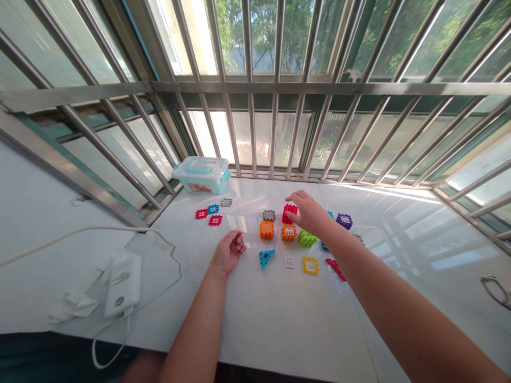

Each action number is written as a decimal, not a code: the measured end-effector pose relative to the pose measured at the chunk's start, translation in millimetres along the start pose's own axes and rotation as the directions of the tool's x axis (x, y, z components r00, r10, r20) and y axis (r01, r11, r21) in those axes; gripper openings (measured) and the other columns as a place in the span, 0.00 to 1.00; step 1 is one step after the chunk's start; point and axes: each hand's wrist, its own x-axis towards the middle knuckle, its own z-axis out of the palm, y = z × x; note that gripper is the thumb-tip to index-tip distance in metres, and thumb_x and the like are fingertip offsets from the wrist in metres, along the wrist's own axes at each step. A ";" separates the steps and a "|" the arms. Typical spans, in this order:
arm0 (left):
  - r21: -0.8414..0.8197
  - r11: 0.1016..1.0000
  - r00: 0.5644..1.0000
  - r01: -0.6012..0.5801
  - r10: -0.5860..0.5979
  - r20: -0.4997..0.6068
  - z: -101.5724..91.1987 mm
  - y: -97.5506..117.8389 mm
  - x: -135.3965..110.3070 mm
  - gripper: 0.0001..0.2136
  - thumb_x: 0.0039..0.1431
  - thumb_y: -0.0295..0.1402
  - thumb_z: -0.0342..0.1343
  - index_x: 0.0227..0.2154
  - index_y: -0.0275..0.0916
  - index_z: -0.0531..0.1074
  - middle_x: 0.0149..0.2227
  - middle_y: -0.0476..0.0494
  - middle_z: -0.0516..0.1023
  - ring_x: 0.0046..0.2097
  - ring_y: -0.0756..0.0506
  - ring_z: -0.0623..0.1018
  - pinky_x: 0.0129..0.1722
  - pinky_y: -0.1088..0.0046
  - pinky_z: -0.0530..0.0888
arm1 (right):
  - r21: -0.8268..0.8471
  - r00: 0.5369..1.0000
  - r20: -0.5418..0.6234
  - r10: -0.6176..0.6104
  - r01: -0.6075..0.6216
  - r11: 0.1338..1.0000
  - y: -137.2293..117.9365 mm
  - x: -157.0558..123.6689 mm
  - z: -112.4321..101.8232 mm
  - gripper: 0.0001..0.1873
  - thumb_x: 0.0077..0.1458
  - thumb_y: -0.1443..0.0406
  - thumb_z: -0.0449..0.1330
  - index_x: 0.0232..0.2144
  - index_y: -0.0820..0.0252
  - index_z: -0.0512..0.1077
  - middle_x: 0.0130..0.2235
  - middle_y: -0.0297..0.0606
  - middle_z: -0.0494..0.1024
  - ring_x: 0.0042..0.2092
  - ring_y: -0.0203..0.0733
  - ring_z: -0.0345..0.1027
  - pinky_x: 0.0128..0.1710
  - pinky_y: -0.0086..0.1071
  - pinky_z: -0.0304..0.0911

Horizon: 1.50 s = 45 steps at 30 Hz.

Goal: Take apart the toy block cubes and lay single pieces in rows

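My right hand (307,213) reaches over a red block (288,214), with its thumb in front and its index finger apart above the block's far edge. Loosely curled, my left hand (229,251) rests on the white table with nothing visible in it. An orange block (266,230) stands to its right, beside another orange block with a white grid (288,232) and a lime green block (307,238). Behind the first orange block lies a grey square piece (269,215). Nearer me are a blue triangle piece (266,258), a white grid (289,263) and a yellow frame (310,265).
A lidded turquoise box (203,175) stands at the back left, near red frames (215,220) and a blue frame (213,209). A purple block (344,221) and red pieces (336,269) lie at right. A white power bank (123,284) with a cable sits left. Metal bars (275,138) enclose the back.
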 end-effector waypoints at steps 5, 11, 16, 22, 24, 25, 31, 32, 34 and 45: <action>0.001 1.000 1.000 0.002 -0.002 -0.003 -0.3 -0.1 0.4 0.11 0.56 0.38 0.69 0.35 0.36 0.77 0.25 0.53 0.68 0.25 0.54 0.65 0.26 0.75 0.65 | 0.146 0.989 -0.088 -0.119 0.131 0.981 -55.8 -100.5 8.8 0.10 0.72 0.62 0.54 0.43 0.55 0.75 0.39 0.39 0.78 0.39 0.41 0.72 0.42 0.32 0.63; 0.112 0.992 0.998 -0.053 0.055 -0.016 -3.7 -2.6 2.5 0.13 0.56 0.41 0.68 0.36 0.38 0.76 0.26 0.54 0.67 0.25 0.53 0.65 0.27 0.74 0.65 | 0.037 0.981 0.192 -0.014 0.007 0.999 -51.4 -224.2 61.4 0.15 0.73 0.60 0.53 0.33 0.55 0.71 0.29 0.33 0.77 0.30 0.38 0.71 0.31 0.32 0.53; 0.748 0.621 0.774 -0.234 0.585 -0.243 -21.9 12.3 12.3 0.11 0.59 0.43 0.62 0.37 0.41 0.76 0.33 0.47 0.75 0.35 0.46 0.74 0.39 0.68 0.73 | -0.013 0.987 0.071 0.147 -0.147 0.989 -32.9 -262.4 84.4 0.14 0.73 0.59 0.53 0.33 0.55 0.70 0.28 0.31 0.77 0.29 0.38 0.71 0.32 0.32 0.53; 0.978 -0.010 0.628 0.209 0.768 -0.126 -30.3 30.4 42.3 0.23 0.60 0.44 0.60 0.55 0.38 0.75 0.59 0.29 0.74 0.63 0.29 0.69 0.62 0.47 0.67 | -0.033 0.987 0.005 0.160 -0.159 0.987 -38.6 -258.8 84.9 0.14 0.72 0.61 0.53 0.31 0.55 0.68 0.28 0.31 0.76 0.29 0.37 0.70 0.32 0.32 0.50; 0.943 -0.036 0.621 0.331 0.761 -0.189 -28.7 30.9 51.4 0.28 0.60 0.49 0.60 0.57 0.37 0.74 0.63 0.25 0.70 0.63 0.25 0.68 0.60 0.42 0.68 | -0.031 0.986 0.004 0.169 -0.169 0.985 -39.2 -257.2 84.2 0.14 0.72 0.61 0.53 0.30 0.55 0.67 0.28 0.31 0.76 0.28 0.37 0.69 0.32 0.32 0.50; 0.927 -0.032 0.609 0.373 0.762 -0.219 -28.4 30.9 54.9 0.28 0.60 0.50 0.60 0.57 0.36 0.74 0.63 0.24 0.69 0.63 0.24 0.67 0.59 0.40 0.68 | -0.030 0.985 0.004 0.173 -0.172 0.985 -39.1 -256.8 84.1 0.14 0.71 0.61 0.54 0.30 0.55 0.67 0.28 0.31 0.76 0.28 0.37 0.69 0.32 0.32 0.50; 0.934 0.045 0.590 0.354 0.765 -0.260 -37.4 36.5 65.0 0.25 0.55 0.49 0.64 0.50 0.37 0.77 0.61 0.23 0.71 0.62 0.22 0.69 0.57 0.38 0.69 | -0.042 0.985 -0.019 0.173 -0.173 0.984 -36.2 -258.2 88.2 0.14 0.71 0.62 0.54 0.30 0.55 0.66 0.27 0.30 0.75 0.27 0.35 0.68 0.31 0.31 0.49; 0.949 0.060 0.619 0.310 0.745 -0.249 -39.1 37.9 66.0 0.24 0.54 0.48 0.65 0.50 0.39 0.77 0.59 0.25 0.74 0.60 0.23 0.72 0.56 0.39 0.69 | -0.043 0.985 -0.027 0.170 -0.171 0.984 -35.5 -259.2 89.3 0.15 0.71 0.61 0.54 0.29 0.55 0.66 0.27 0.30 0.75 0.27 0.35 0.67 0.31 0.31 0.49; 0.972 0.084 0.691 0.221 0.690 -0.217 -41.0 39.9 68.6 0.19 0.53 0.43 0.67 0.45 0.42 0.77 0.49 0.34 0.81 0.51 0.30 0.78 0.53 0.47 0.73 | -0.039 0.987 -0.037 0.159 -0.160 0.986 -34.0 -260.8 91.2 0.15 0.71 0.61 0.55 0.30 0.55 0.66 0.27 0.30 0.74 0.27 0.35 0.67 0.30 0.31 0.51; 0.300 0.904 0.896 -0.304 0.378 -0.231 -13.7 30.0 81.5 0.23 0.37 0.37 0.78 0.36 0.39 0.73 0.35 0.47 0.82 0.38 0.47 0.82 0.39 0.73 0.75 | 0.054 0.971 -0.236 -0.035 0.049 0.997 -89.4 -144.3 76.8 0.13 0.72 0.63 0.53 0.33 0.54 0.72 0.31 0.39 0.74 0.36 0.45 0.69 0.40 0.37 0.63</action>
